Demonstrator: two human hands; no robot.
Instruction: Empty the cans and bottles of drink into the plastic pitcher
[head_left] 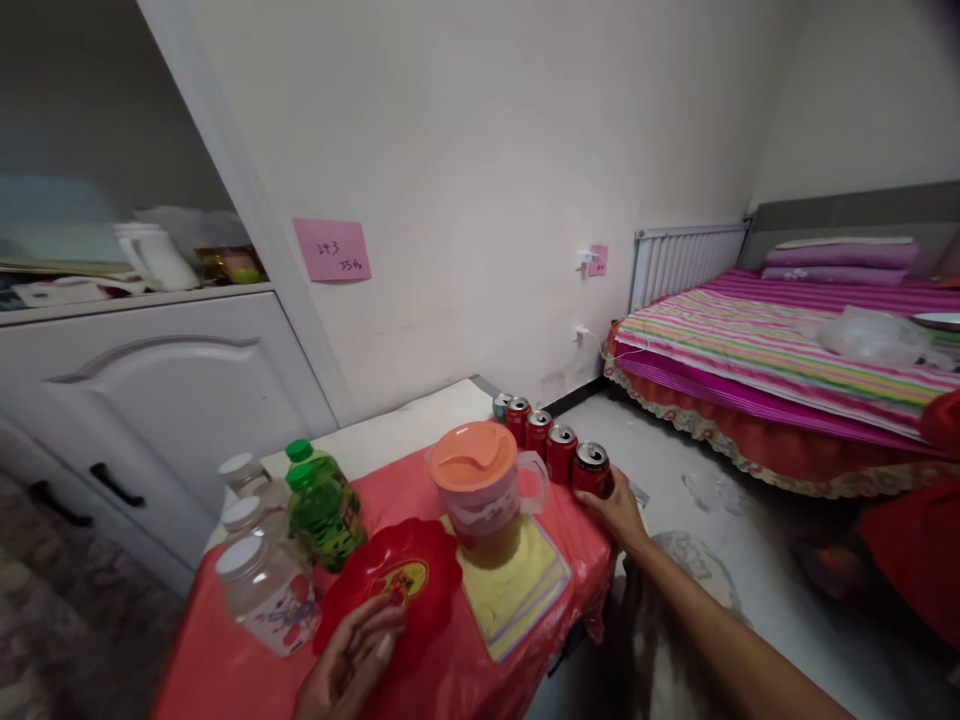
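My right hand (pixel 616 508) is wrapped round the nearest red can (pixel 592 474), at the right edge of a table with a red cover (pixel 397 488). Several more cans, such as a red can (pixel 561 456), stand in a row behind it. My left hand (pixel 356 650) is over the near part of a red scalloped plate (pixel 427 570), its fingers partly curled; contact with the plate is unclear. Between the hands, a pitcher with an orange lid (pixel 474 456) stands on a folded yellow cloth (pixel 514 590).
Clear jars with white lids (pixel 262 590) and green bottles (pixel 326 520) stand at the table's left. A white cabinet (pixel 172 400) is beyond them. On the right are a bed (pixel 750 340) and a red object at the frame edge (pixel 915 560).
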